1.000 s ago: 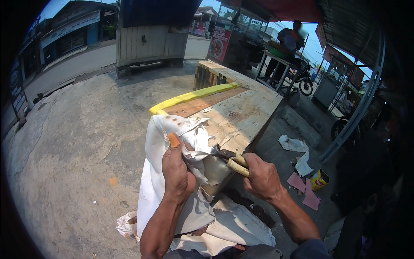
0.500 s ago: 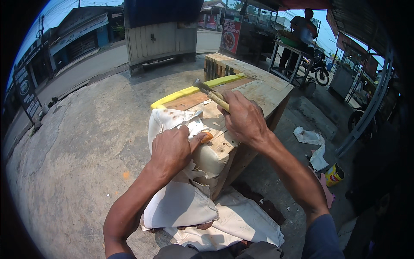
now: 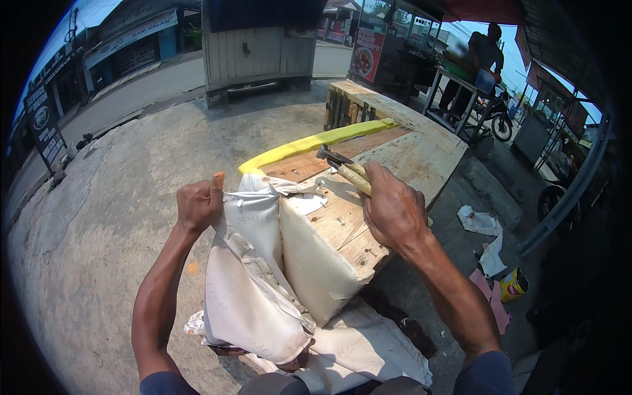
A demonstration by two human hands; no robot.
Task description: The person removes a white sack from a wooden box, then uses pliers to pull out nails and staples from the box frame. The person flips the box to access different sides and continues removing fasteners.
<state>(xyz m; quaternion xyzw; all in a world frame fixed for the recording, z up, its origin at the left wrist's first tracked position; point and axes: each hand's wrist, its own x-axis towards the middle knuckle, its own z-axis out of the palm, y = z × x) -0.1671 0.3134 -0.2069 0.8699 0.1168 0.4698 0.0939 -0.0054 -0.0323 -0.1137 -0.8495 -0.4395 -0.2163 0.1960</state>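
My left hand (image 3: 199, 207) is closed on the upper edge of a sheet of off-white upholstery fabric (image 3: 247, 289), holding it out to the left. Something orange covers its thumb tip. The fabric hangs loose from the near end of a wooden furniture frame (image 3: 418, 161), where a cream padded panel (image 3: 319, 257) shows. My right hand (image 3: 398, 210) grips a hammer (image 3: 355, 178) with a pale handle and dark metal head, above the bare wood. A yellow foam strip (image 3: 316, 142) lines the frame's far left edge. Torn white scraps lie on top near the corner.
More off-white cloth (image 3: 368, 345) lies on the concrete by my knees. To the right are torn scraps (image 3: 490, 253), a pink piece (image 3: 490, 299) and a yellow can (image 3: 513, 284). Beyond the frame, a person (image 3: 485, 56) stands at a table; a metal cabinet (image 3: 260, 59) stands back left.
My left hand has moved left from the frame's corner, pulling the fabric away and uncovering the padded panel's side. My right hand still holds the hammer over the wood.
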